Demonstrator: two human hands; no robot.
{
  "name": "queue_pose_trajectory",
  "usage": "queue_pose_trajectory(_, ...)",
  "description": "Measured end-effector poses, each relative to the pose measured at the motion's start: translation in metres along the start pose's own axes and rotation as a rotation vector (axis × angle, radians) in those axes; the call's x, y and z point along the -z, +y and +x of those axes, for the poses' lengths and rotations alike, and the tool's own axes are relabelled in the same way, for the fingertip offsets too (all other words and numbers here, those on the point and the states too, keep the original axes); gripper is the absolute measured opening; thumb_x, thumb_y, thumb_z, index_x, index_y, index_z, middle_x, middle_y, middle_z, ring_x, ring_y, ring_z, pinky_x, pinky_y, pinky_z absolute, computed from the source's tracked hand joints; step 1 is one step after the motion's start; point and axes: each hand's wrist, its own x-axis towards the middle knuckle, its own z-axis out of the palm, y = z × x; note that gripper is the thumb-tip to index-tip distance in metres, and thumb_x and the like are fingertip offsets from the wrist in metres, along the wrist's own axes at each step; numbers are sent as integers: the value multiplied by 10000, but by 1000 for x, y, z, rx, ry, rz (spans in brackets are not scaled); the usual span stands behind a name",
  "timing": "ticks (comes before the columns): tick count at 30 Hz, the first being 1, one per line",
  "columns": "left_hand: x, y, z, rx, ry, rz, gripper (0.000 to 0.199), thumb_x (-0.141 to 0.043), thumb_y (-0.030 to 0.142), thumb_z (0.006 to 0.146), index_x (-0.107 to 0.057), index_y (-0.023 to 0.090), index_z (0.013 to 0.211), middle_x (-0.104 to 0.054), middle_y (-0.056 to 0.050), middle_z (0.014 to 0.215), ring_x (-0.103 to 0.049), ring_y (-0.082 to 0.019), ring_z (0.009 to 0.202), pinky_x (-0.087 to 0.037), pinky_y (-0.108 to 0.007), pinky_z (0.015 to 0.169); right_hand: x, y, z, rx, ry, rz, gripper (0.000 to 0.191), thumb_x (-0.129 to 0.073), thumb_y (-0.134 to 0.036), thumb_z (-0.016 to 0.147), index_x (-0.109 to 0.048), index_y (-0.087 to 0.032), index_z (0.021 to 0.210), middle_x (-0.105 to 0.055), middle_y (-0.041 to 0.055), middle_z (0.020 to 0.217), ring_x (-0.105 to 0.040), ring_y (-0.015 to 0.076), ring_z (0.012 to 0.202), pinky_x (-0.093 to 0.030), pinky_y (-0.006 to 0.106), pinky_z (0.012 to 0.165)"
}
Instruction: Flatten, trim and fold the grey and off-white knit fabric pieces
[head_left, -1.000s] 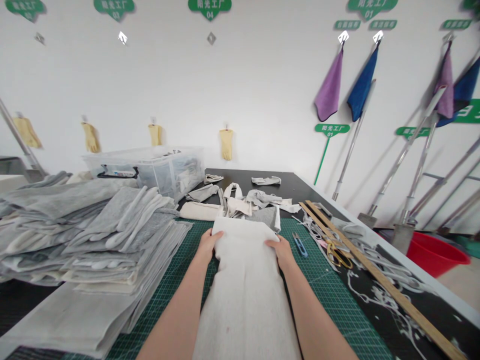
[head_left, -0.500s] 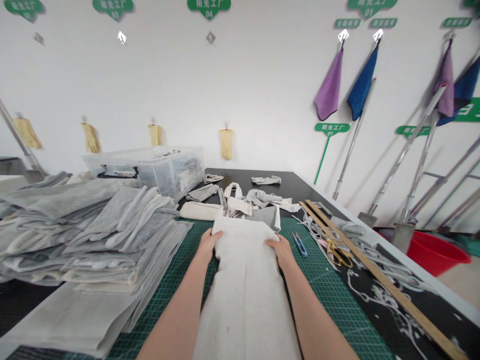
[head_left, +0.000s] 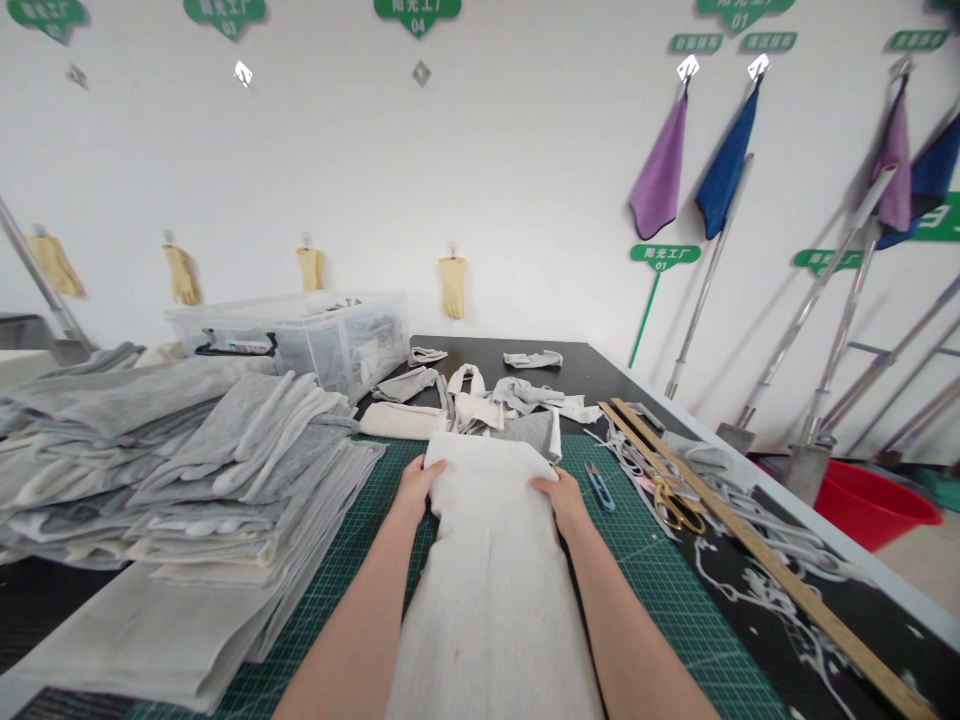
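Note:
A long pale grey piece of fabric point(head_left: 491, 580) stretches from the bottom edge up to the middle of the head view, above a green cutting mat point(head_left: 645, 600). My left hand point(head_left: 415, 487) grips its far left corner, thumb on top and fingers hidden beneath. At the far right corner my right hand point(head_left: 561, 495) pinches the cloth the same way. Just right of that hand lie small blue thread snips point(head_left: 599, 487). Beyond the fabric's far edge are a rolled cream cloth point(head_left: 401, 421) and several crumpled grey and cream scraps point(head_left: 525, 396).
Stacked grey fabric pieces point(head_left: 202, 480) rise on the left, before a clear plastic bin point(head_left: 300, 335). Along the right run wooden rulers point(head_left: 757, 540), gold-handled scissors point(head_left: 675, 507) and tangled white cords point(head_left: 787, 600). A red bucket point(head_left: 874, 505) stands past the table's right edge.

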Motion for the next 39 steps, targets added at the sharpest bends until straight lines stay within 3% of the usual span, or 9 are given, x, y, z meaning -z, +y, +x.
queue_pose_trajectory(24, 2, -4, 3, 16, 0, -45, 307, -653, 245, 449, -492, 113, 674, -552, -24, 594, -494, -122, 511, -367, -235, 486, 0, -2, -1, 38, 55, 29, 256, -605, -157, 446, -475, -127, 664, -502, -20, 591, -446, 114, 523, -335, 206, 477)
queue_pose_trajectory(28, 3, -4, 5, 36, 50, -112, 315, -625, 213, 482, -495, 126, 755, -557, -22, 661, -510, -115, 567, -385, -226, 522, -1, -4, -2, 53, 103, 111, 293, -605, -171, 448, -464, -143, 704, -512, -20, 643, -466, 113, 576, -360, 201, 526)
queue_pose_trajectory(32, 3, -3, 7, 91, 118, -147, 318, -588, 206, 527, -481, 155, 822, -537, -4, 652, -496, -101, 527, -360, -211, 459, -1, -7, -4, 27, 113, 190, 345, -596, -218, 466, -463, -161, 779, -517, -16, 637, -481, 128, 570, -374, 216, 517)
queue_pose_trajectory(39, 2, -2, 7, 119, 147, -175, 272, -560, 184, 556, -478, 162, 814, -525, 3, 640, -491, -93, 518, -362, -206, 452, -1, -8, -3, -11, 135, 239, 392, -605, -218, 449, -474, -164, 815, -521, -13, 614, -487, 140, 561, -380, 226, 507)
